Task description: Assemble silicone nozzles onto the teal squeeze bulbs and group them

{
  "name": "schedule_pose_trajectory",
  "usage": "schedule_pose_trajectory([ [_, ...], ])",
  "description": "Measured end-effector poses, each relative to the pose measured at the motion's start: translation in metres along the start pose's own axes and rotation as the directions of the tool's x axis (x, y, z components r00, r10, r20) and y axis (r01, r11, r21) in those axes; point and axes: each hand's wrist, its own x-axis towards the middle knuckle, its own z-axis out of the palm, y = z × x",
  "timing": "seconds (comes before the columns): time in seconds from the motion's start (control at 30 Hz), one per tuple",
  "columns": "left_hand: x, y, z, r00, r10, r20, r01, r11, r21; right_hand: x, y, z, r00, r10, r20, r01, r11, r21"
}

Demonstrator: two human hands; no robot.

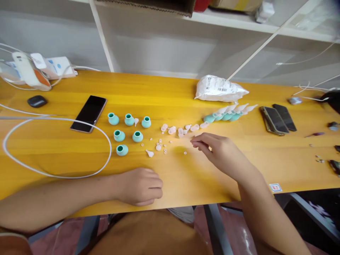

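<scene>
My left hand (143, 187) rests on the table near its front edge, fingers curled into a fist; its inside is hidden. Over the table, my right hand (212, 150) has thumb and fingers pinched together. I cannot make out whether anything is between the tips. Just left of those fingertips lie small translucent pale-pink cups (181, 132) and tiny rings (185, 153). Several teal open-necked bulbs (137, 136) stand at the left, with a small pale funnel-shaped tip (149, 153) in front. Beyond my right hand, more teal bulbs (227, 116) carry pale pointed nozzles (249, 108).
A white plastic package (220, 88) lies at the back. A phone (89, 114) and a looped white cable (55, 174) are at left, beside a black mouse-like object (37, 101). Two more phones (276, 120) lie at right. A shelf (233, 21) overhangs the rear.
</scene>
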Motion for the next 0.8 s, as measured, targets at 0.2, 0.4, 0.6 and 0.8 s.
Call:
schedule_pose_trajectory([
  [0.2,-0.002,0.001,0.001,0.995,-0.061,-0.077,0.066,0.996,0.060,0.021,-0.024,0.012,0.985,-0.117,0.129,0.122,0.992,-0.032],
  [0.4,-0.002,0.001,0.003,0.997,-0.041,-0.066,0.045,0.997,0.057,0.040,-0.035,0.042,0.961,-0.215,0.173,0.228,0.972,-0.060],
  [0.6,-0.002,0.001,0.002,0.991,-0.095,-0.095,0.090,0.995,-0.049,0.049,-0.042,0.067,0.963,-0.207,0.174,0.221,0.973,-0.066],
  [0.8,0.001,0.003,-0.003,0.931,-0.228,-0.286,0.192,0.970,-0.149,0.022,-0.054,0.041,0.989,-0.110,0.094,0.080,0.958,0.277],
])
